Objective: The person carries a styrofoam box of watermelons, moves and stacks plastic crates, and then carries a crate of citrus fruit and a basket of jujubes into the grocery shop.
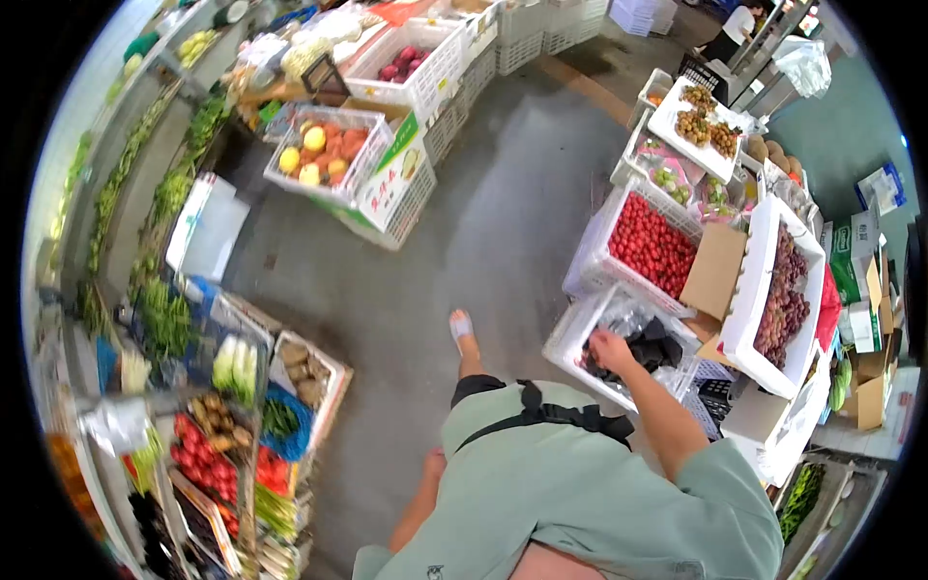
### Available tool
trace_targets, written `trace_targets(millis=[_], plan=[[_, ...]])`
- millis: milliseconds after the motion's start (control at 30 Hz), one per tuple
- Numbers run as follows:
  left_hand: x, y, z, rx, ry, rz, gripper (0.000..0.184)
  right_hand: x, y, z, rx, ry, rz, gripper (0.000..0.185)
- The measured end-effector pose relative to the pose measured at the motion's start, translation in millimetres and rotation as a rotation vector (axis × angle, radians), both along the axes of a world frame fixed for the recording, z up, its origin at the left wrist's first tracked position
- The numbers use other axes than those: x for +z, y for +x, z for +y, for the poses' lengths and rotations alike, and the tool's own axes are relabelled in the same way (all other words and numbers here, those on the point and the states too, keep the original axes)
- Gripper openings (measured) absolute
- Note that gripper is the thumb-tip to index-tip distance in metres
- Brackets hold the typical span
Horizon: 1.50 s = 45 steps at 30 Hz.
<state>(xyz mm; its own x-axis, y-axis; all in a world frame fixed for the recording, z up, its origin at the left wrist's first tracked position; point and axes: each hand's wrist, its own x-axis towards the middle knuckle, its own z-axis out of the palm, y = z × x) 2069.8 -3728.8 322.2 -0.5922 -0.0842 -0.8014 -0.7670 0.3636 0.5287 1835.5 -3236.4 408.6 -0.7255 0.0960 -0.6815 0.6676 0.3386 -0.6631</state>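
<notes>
My right hand (609,350) reaches into a white plastic crate (565,343) on my right. Its fingers are curled closed at the edge of a black plastic bag (652,350), and their tips are partly hidden. Clear plastic bags (626,315) lie crumpled beside the black one. Just behind this crate stands another crate full of small red fruit (650,242). My left hand (435,464) hangs low at my side, away from any goods; it is small in view and its fingers do not show clearly.
A white foam box of grapes (783,300) and a cardboard flap (713,271) sit right of the crates. Across the grey floor (483,174) stands a fruit crate (324,155). Vegetable shelves (208,454) line the left. A person (739,27) is at the far back.
</notes>
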Motion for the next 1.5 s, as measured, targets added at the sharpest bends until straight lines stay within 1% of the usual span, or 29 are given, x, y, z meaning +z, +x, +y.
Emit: trace_targets(millis=[33,67,100,133,167,200,267,333,367,467,533,567,600,667,767,800,867,900,933,1000,1100,1167,1200,1267,1300,1333,1367,1433,1500], plan=[[3.3,-47.3,-21.3,0.019,0.017,-0.012,0.031,-2.3,1.9,7.6,0.483,0.411,0.097,0.040],[-6.3,-97.1,-46.5,-0.047,-0.068,0.004,0.028,-16.1,16.8,11.8,0.584,0.523,0.280,0.045],[-14.7,-152.5,-72.4,-0.111,-0.200,0.015,0.025,-38.3,13.2,16.0,0.958,0.765,0.086,0.042],[-15.8,-210.4,-94.7,-0.139,-0.300,0.026,0.022,-101.2,27.7,31.3,0.968,0.736,-0.003,0.035],[-15.5,-264.9,-115.8,-0.140,-0.368,0.036,0.019,-108.0,37.8,42.2,1.377,0.645,0.161,0.030],[-24.6,-317.4,-139.2,-0.070,-0.351,0.125,0.021,-80.6,39.4,12.9,0.671,0.459,0.366,0.024],[-8.2,-409.3,-171.0,-0.085,-0.359,0.197,0.022,-161.9,41.6,5.5,1.469,0.527,0.091,0.024],[37.1,-520.0,-152.8,-0.004,-0.229,0.421,0.018,-127.7,-0.5,-28.2,0.608,0.323,-0.263,0.025],[55.8,-564.5,-136.9,0.122,-0.097,0.408,0.014,-111.9,-30.0,-41.8,0.349,0.253,-0.328,0.025],[68.3,-670.2,-109.8,0.006,-0.036,0.287,0.011,-120.2,-117.2,-62.9,0.079,0.179,-0.335,0.026],[39.8,-713.3,-95.0,0.117,0.136,0.218,0.012,-131.2,-184.0,-64.1,-0.018,0.143,-0.325,0.027],[21.3,-735.7,-94.3,-0.023,0.115,0.119,0.022,-135.6,-220.3,-61.0,-0.054,0.119,-0.328,0.027],[1.4,-744.3,-88.7,-0.310,-0.160,0.200,0.035,-136.7,-257.4,-55.3,-0.081,0.102,-0.322,0.027],[40.3,-762.1,-39.2,-1.085,-0.502,0.446,0.041,-132.1,-336.2,-38.9,-0.148,0.068,-0.295,0.028],[47.1,-787.9,-3.5,-0.857,-0.283,0.270,0.037,-94.0,-462.5,10.8,-0.216,0.033,-0.259,0.030],[47.3,-801.0,4.0,-0.811,-0.250,0.234,0.036,-57.4,-510.8,34.8,-0.112,0.073,-0.330,0.035],[44.9,-831.5,27.8,-0.759,-0.229,0.221,0.034,-76.0,-584.7,94.1,-0.028,0.122,-0.224,0.037],[42.3,-846.2,36.4,-0.743,-0.227,0.234,0.033,-83.4,-619.4,117.2,-0.115,0.224,-0.168,0.029],[37.5,-865.1,44.5,-0.728,-0.228,0.251,0.032,-13.6,-657.0,124.6,-0.378,0.122,-0.117,0.028],[27.6,-915.2,70.6,-0.722,-0.216,0.324,0.029,-16.9,-717.8,157.5,-0.582,0.011,0.028,0.029],[8.6,-998.4,110.5,-0.693,-0.171,0.346,0.026,-12.9,-781.7,189.0,-0.658,0.056,0.177,0.030],[0.9,-1079.4,143.8,-0.519,-0.030,-0.040,0.021,-28.1,-805.1,203.4,-0.622,0.095,0.129,0.030],[-33.2,-1118.5,145.4,-0.726,-0.022,0.045,0.017,-42.2,-801.7,201.2,-0.595,0.111,0.072,0.030],[-49.4,-1199.7,185.0,-0.391,0.045,-0.060,0.025,-62.4,-785.7,203.4,-0.447,0.130,-0.103,0.030],[-32.5,-1246.2,212.9,-0.395,0.040,-0.062,0.029,-90.6,-763.7,205.4,-0.221,0.341,0.004,0.031],[-20.0,-1290.4,247.2,-0.395,0.046,-0.055,0.034,-157.4,-716.2,223.4,0.127,0.382,0.197,0.033],[-34.9,-1332.9,275.1,-0.408,0.069,-0.037,0.034,-65.0,-761.2,194.5,-0.022,0.490,-0.333,0.037],[-64.8,-1425.8,320.3,-0.713,-0.032,0.277,0.035,-68.3,-755.1,194.3,-0.105,0.383,-0.356,0.036],[0.3,-1511.7,391.6,-1.072,-0.116,0.496,0.037,-75.0,-760.2,194.8,-0.262,0.307,-0.413,0.035]])
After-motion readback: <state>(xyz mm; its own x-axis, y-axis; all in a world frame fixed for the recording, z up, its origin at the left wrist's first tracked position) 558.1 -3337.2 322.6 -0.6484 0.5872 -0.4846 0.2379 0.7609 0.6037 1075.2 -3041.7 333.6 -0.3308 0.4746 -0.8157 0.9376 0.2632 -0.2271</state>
